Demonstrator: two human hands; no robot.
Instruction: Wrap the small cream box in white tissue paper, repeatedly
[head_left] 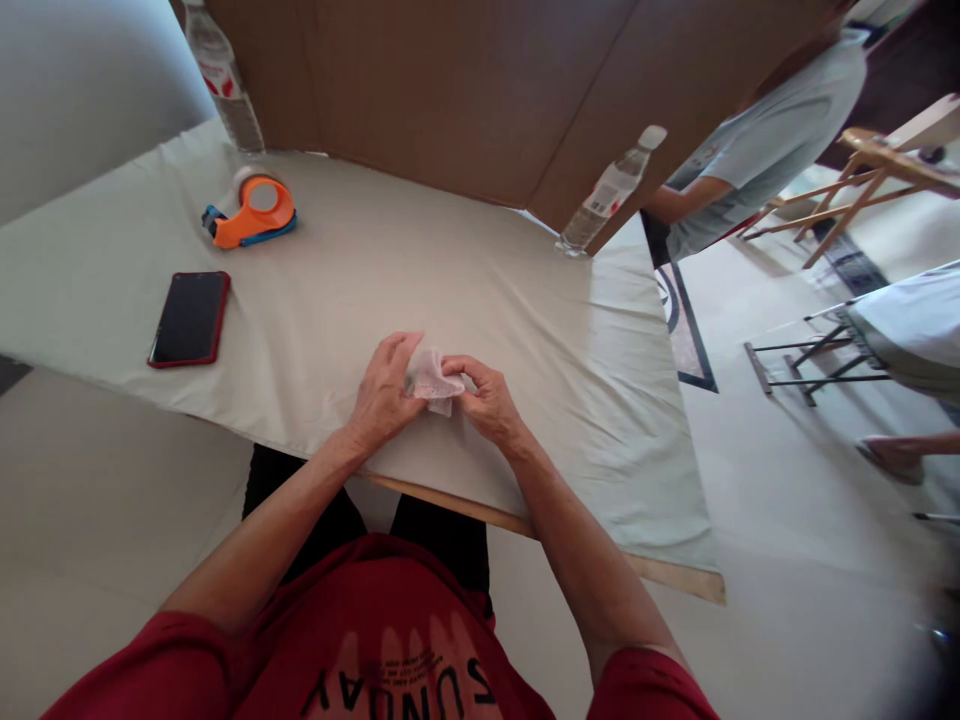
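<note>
1. Currently gripping a small, crumpled piece of translucent wrap (435,378) between left hand (385,390) and right hand (487,395), just beside each other near the front edge of the tabletop.
2. On the left side, holding the wrap between thumb and fingers, with fingers stretched forward and partly covering it.
3. On the right side, pinching the opposite part between thumb and curled fingers.
4. Hard to tell the wrap's contents, if any, or its contact with the pale tablecloth (390,260) underneath, creased and spread above a wooden edge (679,580).
5. Further left, seeing a dark-screened phone (189,318) in a red case, lying flat, and beyond it an orange tape dispenser (238,228).
6. Facing a brown cardboard panel (450,90) at the back, with a left bottle (223,80) and a right bottle (609,190) standing near its ends.
7. Past the table, noticing a person (799,125) in a pale shirt, a wooden stool (870,155) and a dark metal frame (817,378).
8. Wearing a red shirt (390,620) with dark lettering.
</note>
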